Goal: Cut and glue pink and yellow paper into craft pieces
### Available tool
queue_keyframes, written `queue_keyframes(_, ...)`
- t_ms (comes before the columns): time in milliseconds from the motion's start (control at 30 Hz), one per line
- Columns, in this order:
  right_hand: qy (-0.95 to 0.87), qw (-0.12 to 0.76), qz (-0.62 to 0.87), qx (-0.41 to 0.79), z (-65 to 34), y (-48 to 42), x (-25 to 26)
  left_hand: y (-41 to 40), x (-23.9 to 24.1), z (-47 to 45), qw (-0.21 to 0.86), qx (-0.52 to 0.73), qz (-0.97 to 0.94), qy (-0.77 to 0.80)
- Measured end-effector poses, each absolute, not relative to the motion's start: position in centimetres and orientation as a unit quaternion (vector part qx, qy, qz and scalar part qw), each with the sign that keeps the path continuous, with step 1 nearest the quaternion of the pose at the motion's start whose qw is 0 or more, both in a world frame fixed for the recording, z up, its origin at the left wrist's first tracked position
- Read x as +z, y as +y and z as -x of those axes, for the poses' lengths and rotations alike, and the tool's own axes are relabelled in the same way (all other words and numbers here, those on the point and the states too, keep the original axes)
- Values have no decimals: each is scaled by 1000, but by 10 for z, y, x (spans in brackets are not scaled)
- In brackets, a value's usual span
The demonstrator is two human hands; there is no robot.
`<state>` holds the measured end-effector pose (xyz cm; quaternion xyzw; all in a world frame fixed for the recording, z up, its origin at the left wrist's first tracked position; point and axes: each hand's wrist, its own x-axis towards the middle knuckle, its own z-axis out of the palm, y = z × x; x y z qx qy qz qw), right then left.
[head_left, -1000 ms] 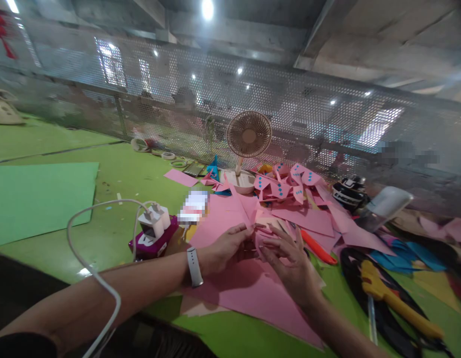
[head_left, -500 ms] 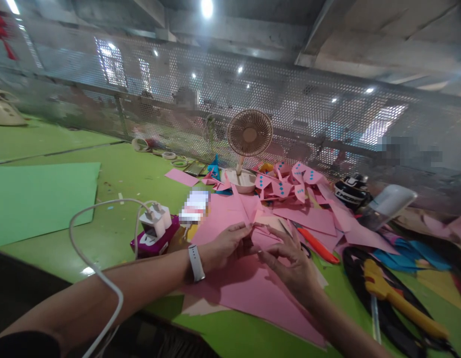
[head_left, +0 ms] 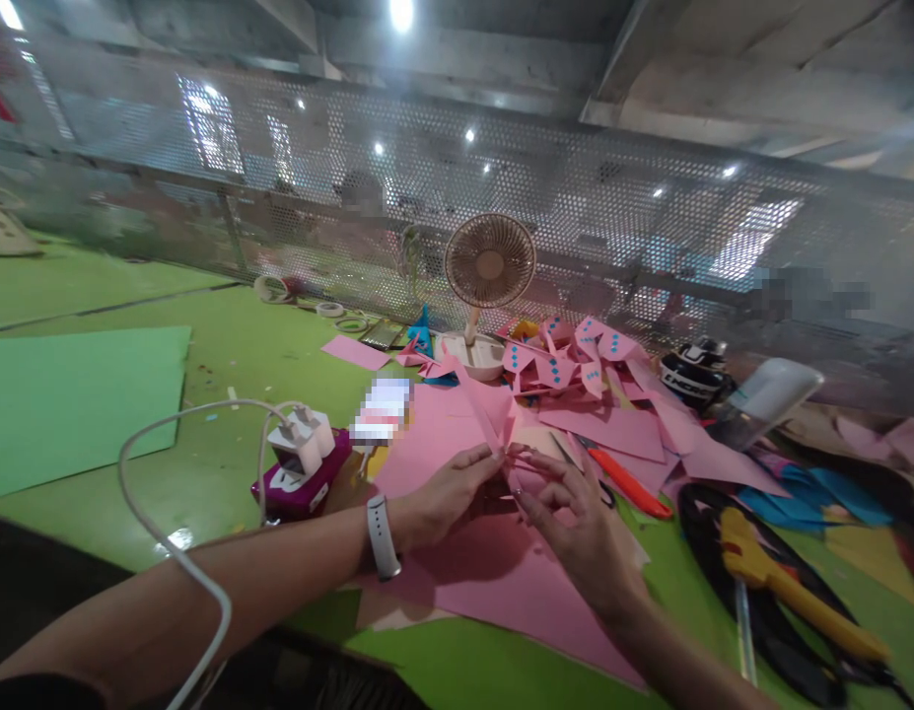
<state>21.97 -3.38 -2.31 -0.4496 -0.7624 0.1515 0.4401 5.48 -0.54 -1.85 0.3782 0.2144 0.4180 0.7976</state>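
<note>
My left hand [head_left: 446,498], with a grey watch band on the wrist, pinches the edge of a small folded pink paper piece [head_left: 527,471] at the middle of the green table. My right hand [head_left: 582,532] grips the same piece from the right, fingers curled around it. Both hands hover just above a large pink paper sheet [head_left: 501,582] lying flat beneath them. Part of the folded piece is hidden by my fingers.
A small desk fan [head_left: 490,266] stands behind a heap of pink cut shapes with blue dots [head_left: 575,370]. A purple power strip with white chargers [head_left: 305,463] and cable lies left. Orange cutter [head_left: 630,488], yellow glue gun [head_left: 789,597], green sheet [head_left: 72,399], perforated metal screen behind.
My hands have shifted slightly on the folded pink piece, fingers closing tighter around it. The view has drifted a little; nothing else has moved.
</note>
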Motion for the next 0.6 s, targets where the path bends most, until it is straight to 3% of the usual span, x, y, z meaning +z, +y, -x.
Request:
queue_keyframes(100, -750, 417, 477, 188, -220, -36, -22, -7, -18, -54, 795, 418, -385, 212)
queue_keyframes(367, -768, 414, 475, 118, -218, -40, -16, -7, -21, -53, 759, 408, -477, 175)
queue_keyframes(600, -652, 555, 502, 123, -228, -31, -24, 1, -19, -49, 725, 456, -468, 216)
